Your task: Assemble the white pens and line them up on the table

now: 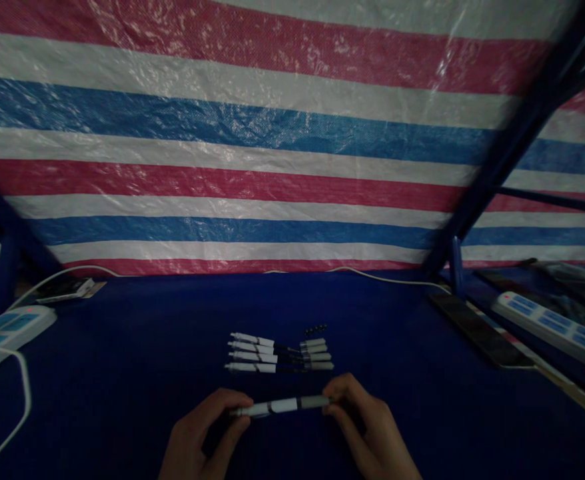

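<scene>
A white and grey pen [285,405] lies level between my two hands, above the blue table. My left hand [205,427] pinches its clicker end with thumb and forefinger. The grey tip end is pinched by my right hand [365,423]. Beyond the pen, several white pen barrels [252,367] lie in a stack of rows, with dark thin refills [290,360] at their right ends. Several grey grip pieces [317,357] lie to the right of the refills. A short row of small black parts [315,329] sits just behind the grips.
White power strips lie at the left [17,333] and right [555,327], with white cables. A dark flat phone-like object [480,330] rests at the right. Blue metal frame bars [502,153] stand before a striped sheet [272,133].
</scene>
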Available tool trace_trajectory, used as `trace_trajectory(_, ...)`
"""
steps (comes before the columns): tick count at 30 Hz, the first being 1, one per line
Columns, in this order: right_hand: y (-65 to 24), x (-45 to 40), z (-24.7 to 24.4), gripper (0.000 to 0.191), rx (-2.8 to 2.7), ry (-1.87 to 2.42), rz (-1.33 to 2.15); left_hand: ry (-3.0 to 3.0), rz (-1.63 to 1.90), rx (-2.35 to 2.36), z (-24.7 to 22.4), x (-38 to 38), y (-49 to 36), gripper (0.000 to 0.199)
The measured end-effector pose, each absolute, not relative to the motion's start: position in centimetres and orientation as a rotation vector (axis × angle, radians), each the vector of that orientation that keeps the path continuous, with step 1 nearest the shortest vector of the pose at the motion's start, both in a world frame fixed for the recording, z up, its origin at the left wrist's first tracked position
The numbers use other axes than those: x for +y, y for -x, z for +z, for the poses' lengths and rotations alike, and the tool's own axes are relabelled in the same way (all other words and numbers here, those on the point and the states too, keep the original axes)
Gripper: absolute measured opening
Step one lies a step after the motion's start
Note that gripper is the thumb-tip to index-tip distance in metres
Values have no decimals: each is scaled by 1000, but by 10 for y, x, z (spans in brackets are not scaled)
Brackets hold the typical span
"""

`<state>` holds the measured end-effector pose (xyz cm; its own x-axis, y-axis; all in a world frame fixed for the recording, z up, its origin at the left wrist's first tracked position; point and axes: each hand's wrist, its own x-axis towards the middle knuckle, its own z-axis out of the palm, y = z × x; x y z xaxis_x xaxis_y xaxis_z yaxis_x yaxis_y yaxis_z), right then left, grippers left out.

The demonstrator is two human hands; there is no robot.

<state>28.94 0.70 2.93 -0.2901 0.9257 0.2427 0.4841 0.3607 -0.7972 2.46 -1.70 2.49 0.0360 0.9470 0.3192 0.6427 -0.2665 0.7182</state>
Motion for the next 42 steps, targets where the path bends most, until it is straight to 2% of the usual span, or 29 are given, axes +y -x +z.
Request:
trace_trajectory(7, -287, 6, 34, 15, -2066, 1262, 718, -1929, 1069, 1626, 26, -17, -25, 13)
trace_trajectory(13, -287, 5, 34, 37, -2171, 1226, 564, -1902, 1111, 1580, 30, -17, -26, 10)
trace_trajectory(16, -289, 3, 35, 16, -2084, 1167, 651, -1866, 1108, 1566, 32, -18, -25, 11)
trace_trajectory(19, -289, 4, 32, 36, -1968, 1170, 729, -1850, 1102, 1557, 32, -19, -25, 13)
trace_trajectory(23, -289, 6, 28, 15, -1985, 1196, 721, -1855, 1088, 1556, 32, -19, -27, 11)
trace_trajectory(26, -290, 7, 29, 20, -2019, 1179, 709, -1843, 1086, 1560, 33, -18, -28, 12)
trace_trajectory(28, -290, 6, 28, 13, -2019, 1161, 739, -1841, 1091, 1562, 33, -18, -28, 13)
trace_trajectory(30, -289, 6, 27, 32, -1988, 1171, 751, -1842, 1090, 1563, 33, -18, -28, 13)
trace_trajectory(31, -289, 6, 26, 33, -1972, 1179, 743, -1841, 1090, 1561, 33, -18, -27, 13)
trace_trajectory(34, -287, 6, 29, 14, -1973, 1159, 692, -1826, 1089, 1549, 32, -19, -28, 14)
trace_trajectory(35, -287, 5, 31, 14, -1999, 1138, 696, -1818, 1090, 1550, 32, -19, -28, 13)
trace_trajectory(37, -288, 5, 35, 18, -2048, 1110, 707, -1798, 1093, 1557, 32, -19, -28, 13)
trace_trajectory(39, -289, 5, 37, 14, -2066, 1109, 694, -1788, 1092, 1552, 33, -19, -28, 12)
trace_trajectory(42, -289, 6, 35, 29, -2048, 1119, 662, -1783, 1103, 1542, 33, -19, -29, 11)
